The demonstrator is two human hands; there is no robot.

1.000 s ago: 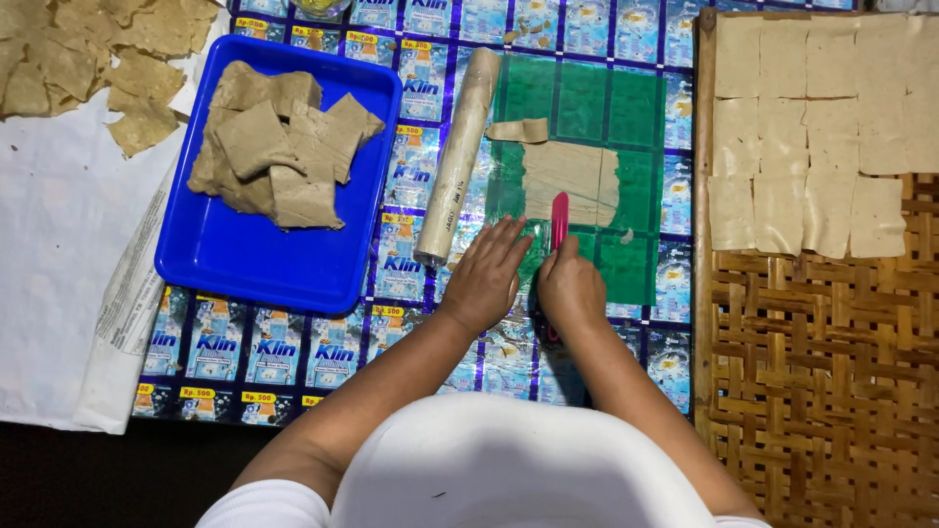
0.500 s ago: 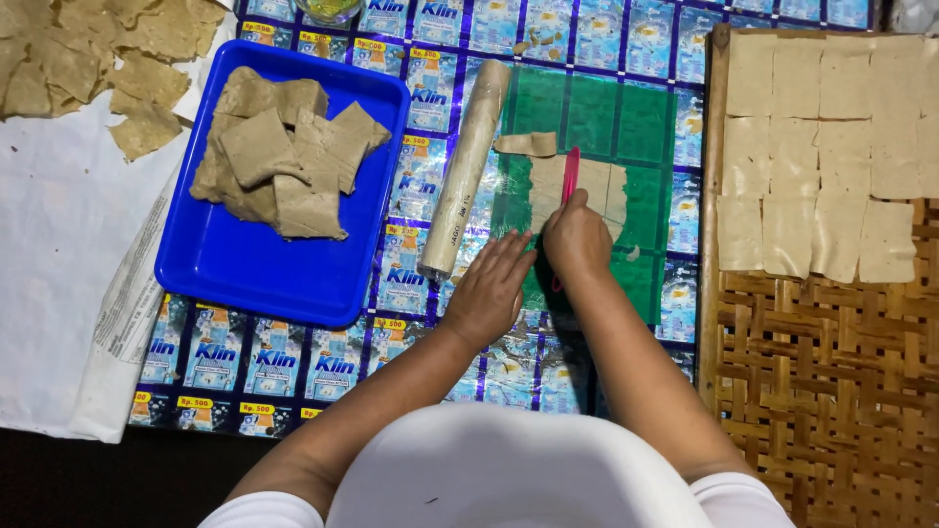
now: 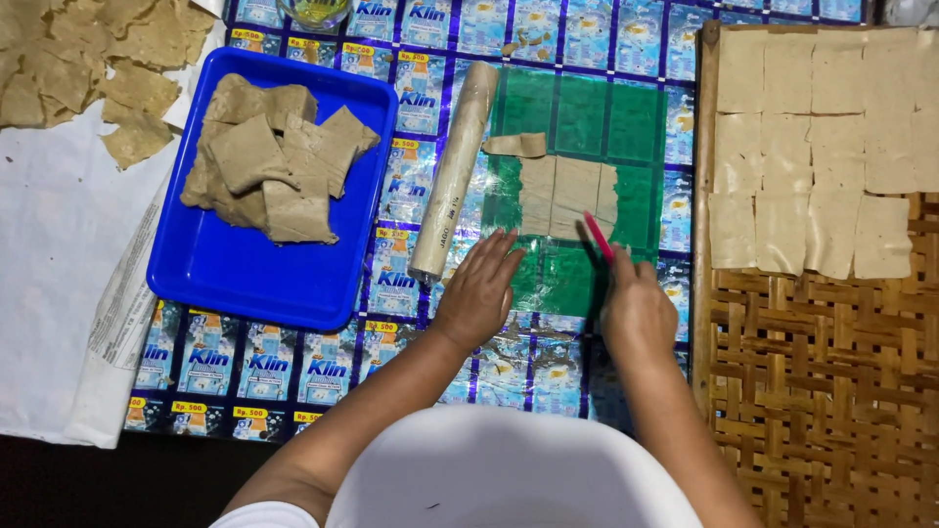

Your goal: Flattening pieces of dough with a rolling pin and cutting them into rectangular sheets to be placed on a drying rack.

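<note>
My right hand [image 3: 638,311] grips a thin red cutter [image 3: 598,235], its tip at the near edge of a flat sheet of pale dough [image 3: 567,196] lying on a green plastic sheet [image 3: 577,127]. The dough shows cut lines; a small dough scrap [image 3: 516,145] lies at its far left. My left hand [image 3: 479,290] rests flat with fingers spread on the green sheet's near left corner, beside the lower end of a pale rolling pin [image 3: 453,168].
A blue tray [image 3: 254,279] on the left holds folded dough pieces [image 3: 274,156]. Several cut dough squares [image 3: 812,147] lie on a woven bamboo tray [image 3: 822,372] on the right. Dried pieces [image 3: 88,68] sit on white paper far left. A white bowl [image 3: 509,474] is near me.
My right hand moved the red cutter away along the dough, then drew it back toward me. My left hand stayed flat beside the rolling pin.
</note>
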